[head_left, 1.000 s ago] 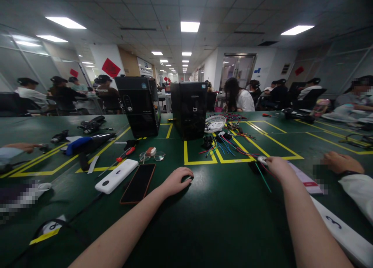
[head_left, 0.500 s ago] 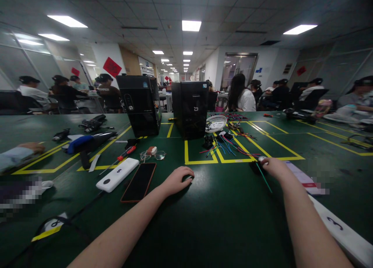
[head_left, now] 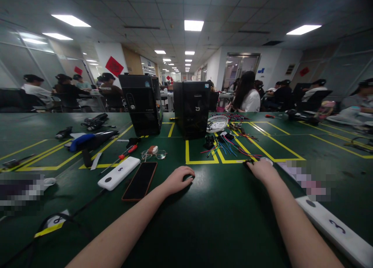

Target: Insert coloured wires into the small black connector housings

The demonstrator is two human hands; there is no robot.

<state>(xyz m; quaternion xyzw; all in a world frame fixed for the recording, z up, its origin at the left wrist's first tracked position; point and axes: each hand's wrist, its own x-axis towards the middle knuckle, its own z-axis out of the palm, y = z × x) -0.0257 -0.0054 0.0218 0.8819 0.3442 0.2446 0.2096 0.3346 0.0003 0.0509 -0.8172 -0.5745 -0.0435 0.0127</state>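
Note:
My left hand (head_left: 179, 179) rests on the green table (head_left: 212, 221) with its fingers curled toward the thumb. What it holds, if anything, I cannot make out. Farther right, my right hand (head_left: 262, 170) reaches forward, its fingertips closed at a small black piece (head_left: 248, 163) on the table. A white round thing (head_left: 269, 160) shows partly behind that hand. Just beyond lie a bunch of coloured wires (head_left: 227, 145) and black connectors (head_left: 209, 142). Left of my left hand is a phone (head_left: 140, 181) with an orange edge.
Two black computer towers (head_left: 141, 104) stand at the back, beside a white basket (head_left: 217, 124). Glasses (head_left: 154, 155), a red screwdriver (head_left: 128, 151) and a white power strip (head_left: 119, 173) lie left. Another white strip (head_left: 335, 225) lies right. People sit beyond the table.
My right hand has moved left onto the small black piece, and the green wire below it no longer shows. A co-worker's hand at the far left has left the view.

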